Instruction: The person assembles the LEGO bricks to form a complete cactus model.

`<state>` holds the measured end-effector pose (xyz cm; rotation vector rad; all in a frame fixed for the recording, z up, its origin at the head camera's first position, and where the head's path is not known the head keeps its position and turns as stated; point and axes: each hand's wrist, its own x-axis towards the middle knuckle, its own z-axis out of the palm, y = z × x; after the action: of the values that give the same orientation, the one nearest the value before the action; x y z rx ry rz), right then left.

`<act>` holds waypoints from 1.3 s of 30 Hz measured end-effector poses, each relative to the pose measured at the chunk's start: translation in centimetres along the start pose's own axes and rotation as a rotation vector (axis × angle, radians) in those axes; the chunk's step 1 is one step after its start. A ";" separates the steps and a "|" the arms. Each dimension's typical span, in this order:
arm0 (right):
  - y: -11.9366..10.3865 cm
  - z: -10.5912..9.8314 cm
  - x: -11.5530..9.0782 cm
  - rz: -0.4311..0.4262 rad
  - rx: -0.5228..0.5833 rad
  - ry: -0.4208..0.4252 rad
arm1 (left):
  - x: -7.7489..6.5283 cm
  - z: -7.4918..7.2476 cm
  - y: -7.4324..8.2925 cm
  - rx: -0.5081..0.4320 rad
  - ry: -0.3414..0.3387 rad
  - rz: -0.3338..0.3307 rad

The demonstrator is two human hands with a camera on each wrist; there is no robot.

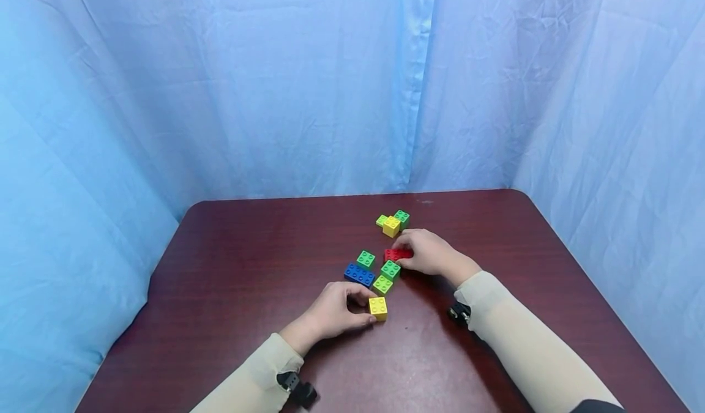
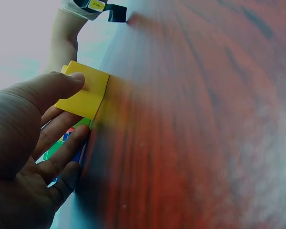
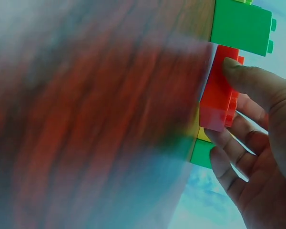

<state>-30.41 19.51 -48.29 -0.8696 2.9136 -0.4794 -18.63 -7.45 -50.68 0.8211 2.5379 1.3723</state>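
Near the middle of the table in the head view, my left hand pinches a square yellow toy building brick. The left wrist view shows the thumb pressed on the yellow brick's side, with other fingers behind it. Farther back, my right hand grips a red brick by its long sides, the thumb on the near one. That red brick stands beside a green brick on the tabletop. Between the hands lie a green brick and a lime brick.
A blue brick and another green brick lie left of the lime one. Beyond the right hand sit a yellow brick, a lime brick and a green brick. Blue curtains surround the dark red table.
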 end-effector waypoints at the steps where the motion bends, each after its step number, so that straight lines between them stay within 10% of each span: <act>1: 0.0 0.0 -0.1 0.002 0.005 0.006 | 0.0 0.0 0.0 0.002 0.003 -0.005; 22: -0.3 -1.8 -2.9 -0.009 0.143 0.192 | 0.0 0.2 -0.1 0.001 0.025 -0.066; 39: -4.2 -2.8 -5.6 -0.159 0.170 0.164 | 0.1 0.3 -0.1 0.013 0.027 -0.073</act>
<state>-23.91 19.99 -44.44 -1.0895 2.9023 -0.8340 -18.67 -7.17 -50.92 0.7090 2.5731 1.3552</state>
